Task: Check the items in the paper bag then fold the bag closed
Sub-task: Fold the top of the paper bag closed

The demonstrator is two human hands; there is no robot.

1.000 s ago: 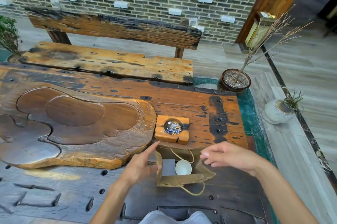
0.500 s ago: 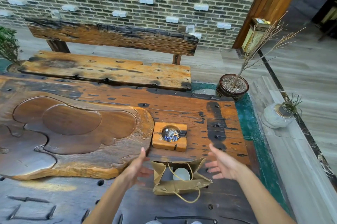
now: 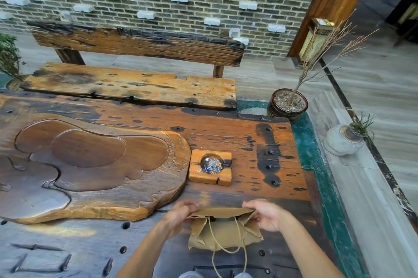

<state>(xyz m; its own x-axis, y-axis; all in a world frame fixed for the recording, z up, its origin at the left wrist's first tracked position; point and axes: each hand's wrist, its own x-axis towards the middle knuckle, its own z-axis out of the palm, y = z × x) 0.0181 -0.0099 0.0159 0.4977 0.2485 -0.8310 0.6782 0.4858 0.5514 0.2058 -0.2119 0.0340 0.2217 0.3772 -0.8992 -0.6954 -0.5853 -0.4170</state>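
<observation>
A brown paper bag (image 3: 222, 233) with twine handles stands on the dark wooden table (image 3: 237, 135) close to its near edge. Its top is pressed flat and bent over towards me, so the contents are hidden. My left hand (image 3: 179, 214) pinches the bag's upper left corner. My right hand (image 3: 268, 215) pinches the upper right corner. Both hands are slightly blurred. One twine loop hangs down the bag's front.
A square wooden ashtray (image 3: 210, 170) with butts sits just beyond the bag. A large carved wooden tea tray (image 3: 90, 171) fills the table's left. Behind the table is a wooden bench (image 3: 135, 87). A potted dry branch (image 3: 287, 103) and a grey stone pot (image 3: 341, 143) stand at the right.
The bag was open, showing a white cup and a pale box, with both hands apart beside it. Now both hands have taken hold of its top corners and pressed the mouth shut.
</observation>
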